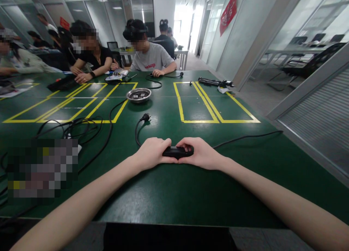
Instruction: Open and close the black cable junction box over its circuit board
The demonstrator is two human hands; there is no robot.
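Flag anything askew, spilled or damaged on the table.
Only untidiness: the black cable tangle at left sprawls loosely across a yellow line. No spill visible; the held black piece is too covered to judge for damage.

head camera | faces forward — and down | near green table (pixel 174 198)
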